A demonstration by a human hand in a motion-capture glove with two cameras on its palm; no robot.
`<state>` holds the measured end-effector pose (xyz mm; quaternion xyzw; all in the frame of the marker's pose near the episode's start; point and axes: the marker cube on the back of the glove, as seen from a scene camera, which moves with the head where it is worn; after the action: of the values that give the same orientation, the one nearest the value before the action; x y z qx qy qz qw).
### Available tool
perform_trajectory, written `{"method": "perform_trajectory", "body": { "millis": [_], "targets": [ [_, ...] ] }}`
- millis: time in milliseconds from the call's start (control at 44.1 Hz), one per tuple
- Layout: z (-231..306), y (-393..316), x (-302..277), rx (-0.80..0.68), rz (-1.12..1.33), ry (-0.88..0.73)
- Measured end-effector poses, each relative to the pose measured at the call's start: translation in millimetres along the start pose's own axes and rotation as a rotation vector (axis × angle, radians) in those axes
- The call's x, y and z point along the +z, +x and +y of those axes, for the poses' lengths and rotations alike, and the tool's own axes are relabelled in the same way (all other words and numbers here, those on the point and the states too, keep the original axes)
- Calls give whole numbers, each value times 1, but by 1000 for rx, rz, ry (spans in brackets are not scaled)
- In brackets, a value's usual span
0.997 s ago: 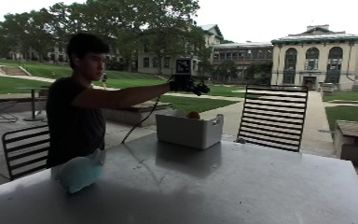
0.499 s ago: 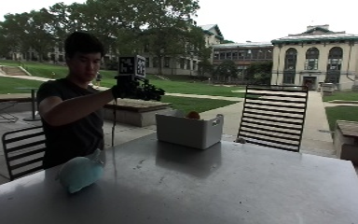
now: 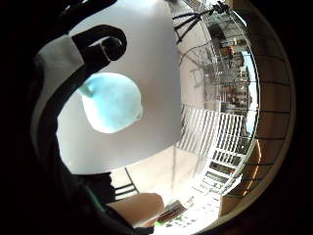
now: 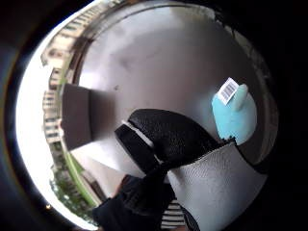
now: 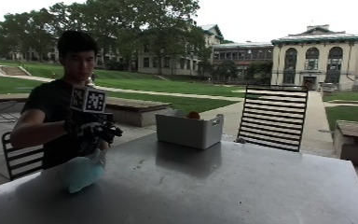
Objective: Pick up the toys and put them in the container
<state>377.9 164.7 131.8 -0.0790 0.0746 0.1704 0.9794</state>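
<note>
1. The light-blue soft toy (image 5: 81, 172) lies on the grey table (image 5: 229, 186), close to the edge nearest the seated person. It has a small barcode tag on it, visible in the thumb-side palm view (image 4: 235, 118). Nothing holds it; it simply rests on the tabletop.

2. The gloved right hand (image 5: 97, 133) hangs just above the toy, palm turned down toward it. That placement makes sense for a grab from above. In the little-finger-side view one gloved finger (image 3: 100, 46) curls over the toy (image 3: 111, 102), yet table surface shows all round the toy and I see no contact. The fingers look loosely bent and hold nothing.

3. The white container (image 5: 189, 129) stands farther along the table, well apart from the toy, on the side toward the slatted chair (image 5: 272, 116). Something orange (image 5: 193, 115) peeks over its rim, probably a toy already dropped in.

4. I'd judge the hand is placed for picking up the blue toy, with the carry across to the container not yet begun. Being soft, the toy should squash under the fingers, so a grip round its bulk looks safer than one on the tag.

5. The other hand is out of sight.
</note>
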Motion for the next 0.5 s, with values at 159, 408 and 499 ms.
{"method": "perform_trajectory", "body": {
  "millis": [159, 408, 499],
  "targets": [
    [4, 20, 31, 34, 36, -33],
    [-2, 47, 96, 80, 37, -181],
    [0, 55, 113, 92, -20, -228]
  ]
}}
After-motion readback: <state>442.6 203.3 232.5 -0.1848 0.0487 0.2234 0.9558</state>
